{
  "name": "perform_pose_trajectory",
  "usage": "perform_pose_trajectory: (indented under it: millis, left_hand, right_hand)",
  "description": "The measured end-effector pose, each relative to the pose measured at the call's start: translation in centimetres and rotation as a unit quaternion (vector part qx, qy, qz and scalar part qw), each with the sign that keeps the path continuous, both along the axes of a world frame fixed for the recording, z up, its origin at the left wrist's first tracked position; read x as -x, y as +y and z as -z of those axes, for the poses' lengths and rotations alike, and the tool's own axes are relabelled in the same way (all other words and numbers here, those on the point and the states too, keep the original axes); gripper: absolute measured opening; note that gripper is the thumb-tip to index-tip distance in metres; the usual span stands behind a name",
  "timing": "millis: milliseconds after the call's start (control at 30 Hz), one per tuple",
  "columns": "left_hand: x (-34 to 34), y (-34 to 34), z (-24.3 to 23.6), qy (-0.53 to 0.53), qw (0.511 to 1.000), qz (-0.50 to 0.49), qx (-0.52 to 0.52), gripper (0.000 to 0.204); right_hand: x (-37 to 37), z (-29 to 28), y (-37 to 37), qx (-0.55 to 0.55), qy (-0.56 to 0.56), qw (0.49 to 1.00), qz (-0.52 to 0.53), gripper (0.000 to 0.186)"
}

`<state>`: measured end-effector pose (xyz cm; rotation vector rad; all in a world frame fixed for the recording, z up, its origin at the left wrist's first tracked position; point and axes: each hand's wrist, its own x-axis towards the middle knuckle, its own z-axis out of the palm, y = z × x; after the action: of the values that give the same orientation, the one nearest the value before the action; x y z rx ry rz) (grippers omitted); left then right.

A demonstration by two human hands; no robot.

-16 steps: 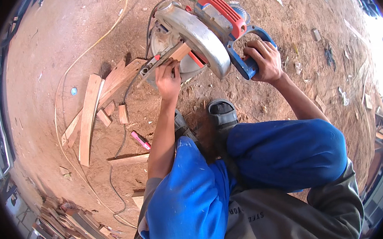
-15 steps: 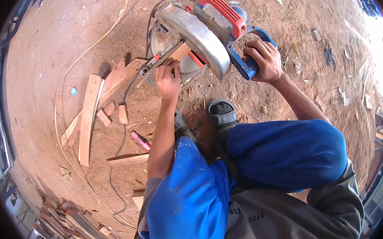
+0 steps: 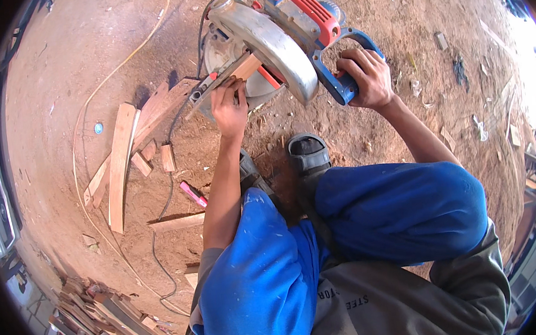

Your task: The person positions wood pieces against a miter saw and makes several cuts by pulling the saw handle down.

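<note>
A miter saw (image 3: 264, 35) with a silver blade guard, red motor cover and blue handle stands on the dirt ahead of me. My right hand (image 3: 368, 78) is closed around its blue D-shaped handle (image 3: 345, 86). A short wood block (image 3: 246, 67) lies against the saw's fence, its far end close to the guard. At the near end, the fingers of my left hand (image 3: 230, 107) pinch the block and press it to the fence. The guard hides the blade.
Loose wood strips (image 3: 123, 166) and small offcuts lie left of the saw. Nearby are a pink marker (image 3: 193, 193) and a dark cord (image 3: 168, 200). A yellowish hose (image 3: 95, 90) curves past them. A lumber pile (image 3: 116, 324) fills the lower left; my sandals (image 3: 309, 151) are just below the saw.
The whole view has shifted slightly, so the saw and both hands appear a little higher and further left. Both grips look the same.
</note>
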<state>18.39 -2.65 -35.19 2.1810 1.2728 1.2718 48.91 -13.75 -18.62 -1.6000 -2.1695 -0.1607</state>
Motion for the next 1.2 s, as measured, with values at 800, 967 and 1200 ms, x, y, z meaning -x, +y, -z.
perform_pose_trajectory:
  millis: [800, 967, 1200]
  left_hand:
    - [0.21, 0.02, 0.2, 0.008, 1.0, 0.01, 0.0, 0.014]
    - [0.02, -0.11, -0.2, 0.002, 1.0, 0.013, 0.01, 0.015]
    - [0.21, -0.05, 0.0, -0.001, 1.0, 0.011, 0.012, 0.015]
  right_hand:
    - [-0.11, 0.57, -0.15, -0.007, -0.003, 1.0, 0.002, 0.045]
    - [-0.15, 0.39, -0.16, -0.007, -0.004, 1.0, 0.001, 0.045]
    - [0.03, 0.38, -0.02, -0.013, -0.001, 1.0, -0.002, 0.044]
